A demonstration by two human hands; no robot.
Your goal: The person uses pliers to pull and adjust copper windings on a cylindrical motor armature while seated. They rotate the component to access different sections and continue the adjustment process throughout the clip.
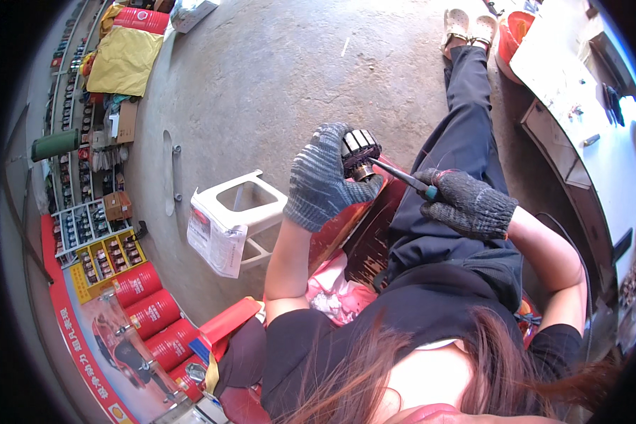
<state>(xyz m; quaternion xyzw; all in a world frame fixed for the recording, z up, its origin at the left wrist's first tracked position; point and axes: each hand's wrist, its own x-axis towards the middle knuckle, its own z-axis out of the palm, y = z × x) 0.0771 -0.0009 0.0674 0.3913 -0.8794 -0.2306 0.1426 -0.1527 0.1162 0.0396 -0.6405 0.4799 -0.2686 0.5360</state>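
Note:
My left hand (320, 177), in a grey striped knit glove, is wrapped around a motor armature (361, 142) with a slotted, pale-striped core and dark windings. A copper-coloured commutator (362, 171) shows at its lower end, near my thumb. My right hand (464, 204), in a dark grey knit glove, grips a pointed metal hand tool (403, 176) with a teal handle; its exact kind is unclear. The tip meets the windings between core and commutator. A thin reddish wire (447, 172) lies by my right fingers. Part of the armature is hidden behind my left fingers.
A white plastic stool (233, 204) with a printed sheet stands left of my left forearm. Under my hands is a worn red wooden bench (371, 238). To the right runs a white-topped table (567, 69). Red drums (153, 312) and stocked shelves (66, 106) line the left.

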